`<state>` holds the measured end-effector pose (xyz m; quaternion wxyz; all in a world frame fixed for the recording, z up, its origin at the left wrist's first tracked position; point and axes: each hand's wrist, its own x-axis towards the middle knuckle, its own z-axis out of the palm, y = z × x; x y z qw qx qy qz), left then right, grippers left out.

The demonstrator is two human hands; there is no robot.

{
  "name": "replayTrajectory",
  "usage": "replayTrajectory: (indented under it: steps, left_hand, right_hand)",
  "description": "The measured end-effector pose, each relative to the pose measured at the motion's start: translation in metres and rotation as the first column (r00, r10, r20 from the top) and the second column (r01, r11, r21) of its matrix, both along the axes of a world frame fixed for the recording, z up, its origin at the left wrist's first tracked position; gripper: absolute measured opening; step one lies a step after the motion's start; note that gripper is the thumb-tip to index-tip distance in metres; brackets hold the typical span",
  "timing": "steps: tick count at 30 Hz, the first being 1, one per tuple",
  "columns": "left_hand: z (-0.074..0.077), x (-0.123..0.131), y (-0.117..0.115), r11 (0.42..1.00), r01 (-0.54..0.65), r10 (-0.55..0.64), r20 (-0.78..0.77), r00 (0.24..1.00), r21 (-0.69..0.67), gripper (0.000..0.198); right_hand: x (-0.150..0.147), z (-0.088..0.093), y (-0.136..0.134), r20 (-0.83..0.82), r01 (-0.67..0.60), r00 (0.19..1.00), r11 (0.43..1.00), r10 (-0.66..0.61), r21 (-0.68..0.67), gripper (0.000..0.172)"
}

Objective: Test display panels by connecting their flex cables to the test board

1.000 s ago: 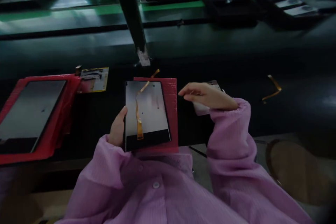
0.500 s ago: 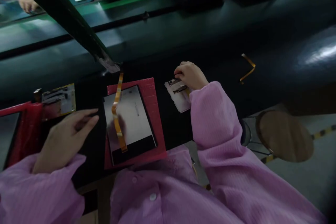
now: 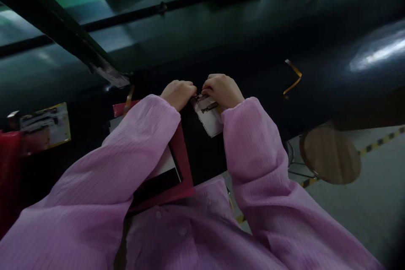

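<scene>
A small display panel (image 3: 211, 123), silvery-white with a dark circuit strip near its far end, lies on the black bench. At its far left corner, my left hand (image 3: 179, 94) has its fingers closed. My right hand (image 3: 223, 90) pinches the far edge beside it, the two hands almost touching. What the fingertips grip there is mostly hidden. Under my left sleeve, a larger screen (image 3: 164, 163) rests on a red sheet (image 3: 186, 164), largely covered. An orange flex cable (image 3: 129, 99) shows beyond that sleeve.
Another orange flex cable (image 3: 295, 76) lies bent on the bench to the right. A yellow-edged panel (image 3: 53, 124) and red wrapping (image 3: 11, 168) are at the left. A dark green post (image 3: 69, 38) slants across the upper left. A round wooden stool (image 3: 330, 155) stands at the lower right.
My left hand has moved right, across the larger screen, to the far corner of the small panel, and its fingers have closed. My right hand stays at the panel. The view has shifted slightly.
</scene>
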<state>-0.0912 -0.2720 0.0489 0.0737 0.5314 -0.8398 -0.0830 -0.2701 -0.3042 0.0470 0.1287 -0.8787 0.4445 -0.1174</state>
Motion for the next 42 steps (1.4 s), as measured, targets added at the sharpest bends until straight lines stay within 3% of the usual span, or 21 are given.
replayTrajectory:
  steps: [7,19,29,42]
  left_hand:
    - [-0.001,-0.002,-0.006,0.986,0.141,-0.116,0.234,0.965,-0.093,0.030]
    - [-0.003,0.001,-0.008,0.982,0.152,-0.131,0.174,0.976,-0.114,0.030]
    - [-0.006,0.000,-0.010,0.942,0.283,-0.219,0.310,0.925,-0.178,0.028]
    - [-0.004,-0.005,-0.012,0.938,0.324,-0.255,0.383,0.888,-0.127,0.027]
  right_hand:
    - [0.002,0.005,0.003,-0.045,0.025,0.999,1.000,-0.026,-0.005,0.019]
    - [0.002,0.006,0.004,-0.066,0.021,0.998,0.999,-0.023,-0.029,0.018]
    - [0.003,0.006,0.006,-0.087,0.024,0.996,0.999,-0.025,-0.021,0.018]
    - [0.002,0.003,0.006,-0.100,-0.033,0.995,0.998,0.028,-0.046,0.023]
